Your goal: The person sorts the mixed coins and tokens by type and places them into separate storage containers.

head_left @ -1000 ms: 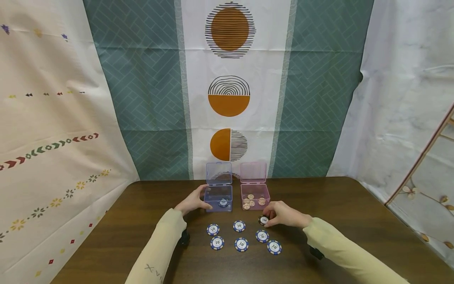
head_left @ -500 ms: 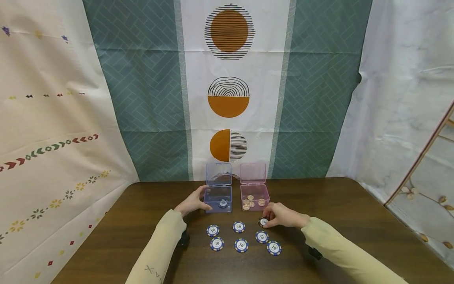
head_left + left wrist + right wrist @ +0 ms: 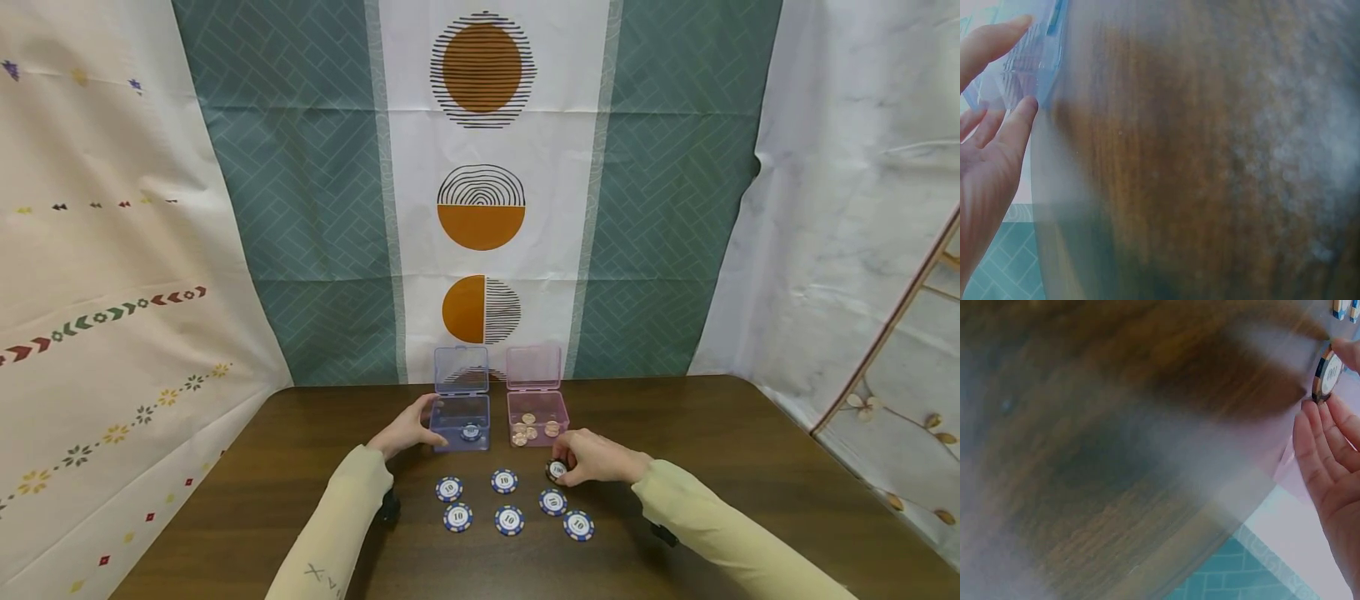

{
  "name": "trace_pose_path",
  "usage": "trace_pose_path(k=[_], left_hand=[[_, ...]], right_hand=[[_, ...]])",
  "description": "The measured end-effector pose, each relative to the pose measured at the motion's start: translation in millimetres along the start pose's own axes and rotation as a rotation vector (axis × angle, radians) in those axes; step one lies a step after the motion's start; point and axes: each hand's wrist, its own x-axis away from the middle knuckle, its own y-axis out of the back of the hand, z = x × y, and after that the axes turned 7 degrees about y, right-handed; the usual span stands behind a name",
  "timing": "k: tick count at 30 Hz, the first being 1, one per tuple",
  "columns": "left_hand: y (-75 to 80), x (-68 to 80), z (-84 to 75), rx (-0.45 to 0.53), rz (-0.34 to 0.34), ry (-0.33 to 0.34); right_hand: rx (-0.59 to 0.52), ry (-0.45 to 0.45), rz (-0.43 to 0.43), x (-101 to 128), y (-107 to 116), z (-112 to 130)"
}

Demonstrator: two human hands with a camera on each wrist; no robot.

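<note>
A poker chip [image 3: 557, 470] is pinched on edge between the thumb and fingertips of the right hand [image 3: 596, 457], lifted just clear of the desk [image 3: 750, 467]; in the right wrist view the chip [image 3: 1327, 377] is seen edge-on, its flat faces turned sideways. Taken from the blue box [image 3: 462, 422], the chip lies to the right and nearer the person, just in front of the near right corner of the pink box [image 3: 537, 417]. The blue box is held at its left wall by the left hand [image 3: 408, 427], whose fingers [image 3: 1017, 122] are curled lightly against the clear plastic [image 3: 1029, 59]. One chip [image 3: 470, 432] is already seen inside the blue box, and its lid stands open, upright at the back. The pink box, touching or just beside the blue box on its right, is filled with copper coins [image 3: 531, 428]. Six more chips [image 3: 510, 520] are laid flat in two rows in front of the blue box. The right hand is the nearer one to the held chip; the blue box lies to its left and slightly farther away.
</note>
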Motion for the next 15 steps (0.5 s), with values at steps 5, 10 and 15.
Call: trace_pose_path(k=[5, 10, 15], left_hand=[[0.7, 1.3, -2.5, 0.010, 0.017, -0.005], [2.3, 17.2, -23.8, 0.001, 0.055, -0.006], [0.8, 7.8, -9.9, -0.013, 0.021, -0.002]], right_hand=[[0.018, 0.047, -0.026, -1, 4, 2], [0.014, 0.076, -0.075, -4, 12, 9], [-0.005, 0.085, -0.113, -9, 20, 13]])
